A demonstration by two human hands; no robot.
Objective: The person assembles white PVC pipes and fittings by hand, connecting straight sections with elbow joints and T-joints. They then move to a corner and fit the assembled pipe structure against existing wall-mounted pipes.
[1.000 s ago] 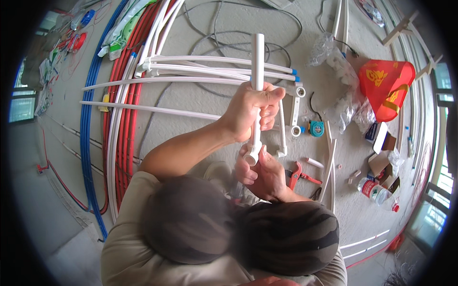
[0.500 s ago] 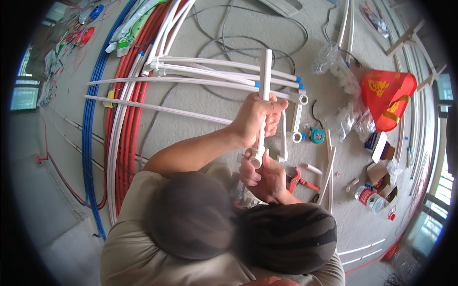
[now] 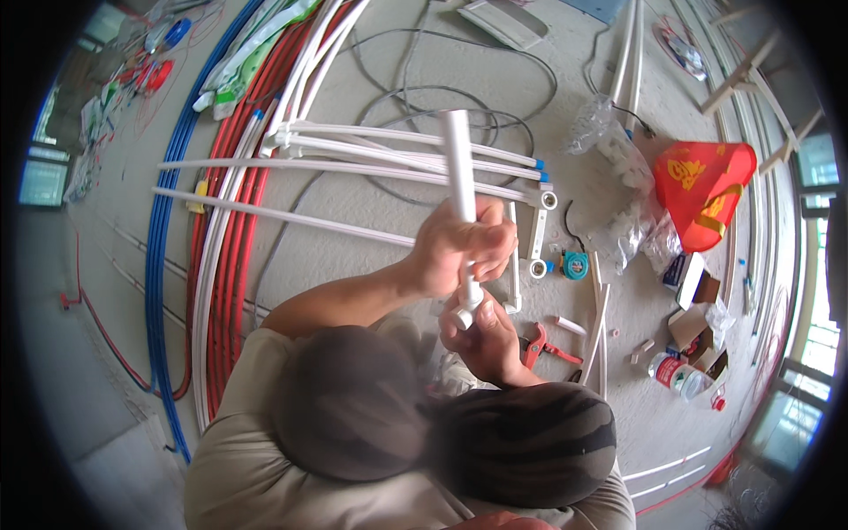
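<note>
White pipe (image 3: 458, 163) runs through left grip (image 3: 452, 250), its fitting (image 3: 465, 315) in right grip (image 3: 490, 345).

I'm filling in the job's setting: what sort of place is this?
Probably a room under construction or renovation: blue pipes run along a rough grey floor, and a red cutter lies on it.
</note>
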